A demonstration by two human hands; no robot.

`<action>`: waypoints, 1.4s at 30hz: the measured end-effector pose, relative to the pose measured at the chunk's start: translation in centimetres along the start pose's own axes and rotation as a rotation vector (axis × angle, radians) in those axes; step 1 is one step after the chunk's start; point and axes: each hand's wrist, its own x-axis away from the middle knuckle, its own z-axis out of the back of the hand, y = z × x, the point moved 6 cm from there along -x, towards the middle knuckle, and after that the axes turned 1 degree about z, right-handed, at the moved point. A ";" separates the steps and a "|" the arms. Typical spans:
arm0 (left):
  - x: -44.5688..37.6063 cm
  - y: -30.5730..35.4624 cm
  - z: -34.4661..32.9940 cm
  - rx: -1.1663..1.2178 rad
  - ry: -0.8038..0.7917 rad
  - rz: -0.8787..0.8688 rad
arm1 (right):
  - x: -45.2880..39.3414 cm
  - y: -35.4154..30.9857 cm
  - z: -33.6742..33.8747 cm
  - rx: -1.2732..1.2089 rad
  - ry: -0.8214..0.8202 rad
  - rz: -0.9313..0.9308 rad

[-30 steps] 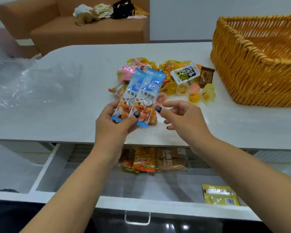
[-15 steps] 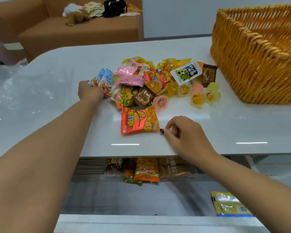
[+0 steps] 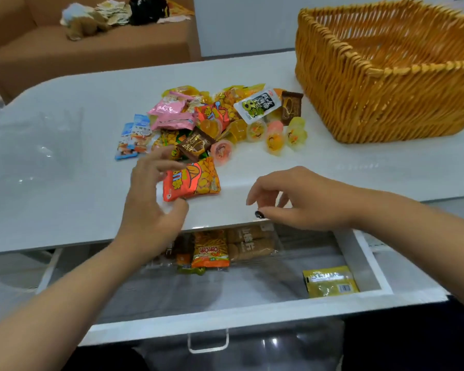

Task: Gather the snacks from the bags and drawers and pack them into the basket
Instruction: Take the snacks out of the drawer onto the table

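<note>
A heap of snacks [image 3: 225, 116] lies mid-table: pink, brown and white packets and several jelly cups. Two blue packets [image 3: 134, 137] rest at its left edge. An orange-red packet [image 3: 196, 180] lies flat nearer the front. My left hand [image 3: 150, 199] curls around that packet's left end, thumb and fingers apart and touching its corners. My right hand [image 3: 300, 199] hovers over the table's front edge, fingers drooping, holding nothing. The wicker basket [image 3: 373, 103] stands at the back right and looks empty where I can see inside.
The drawer [image 3: 225, 314] under the table is pulled out. It holds an orange stick-snack packet [image 3: 210, 250], brown biscuit packs [image 3: 252, 245] and a yellow sachet [image 3: 330, 282]. A clear plastic bag [image 3: 30, 145] lies at the table's left. A brown sofa [image 3: 91, 49] stands behind.
My left hand set the two blue packets down at the pile's left and came back to the orange-red packet. My right hand lifted off the table edge.
</note>
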 end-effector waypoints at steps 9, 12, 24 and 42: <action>9.1 0.0 -8.7 -0.084 -0.751 -0.210 | 6.2 6.3 -8.7 0.295 -0.779 -0.417; 8.8 -2.7 -10.0 -0.262 -0.804 -0.061 | 6.8 9.8 -11.3 0.447 -0.825 -0.460; 11.7 -11.9 -9.5 -0.623 -1.097 0.574 | 7.5 11.6 -12.5 0.425 -0.732 -0.509; 11.3 -21.8 -8.3 -0.431 -0.630 1.099 | 0.7 11.7 -16.5 -0.904 0.274 -1.147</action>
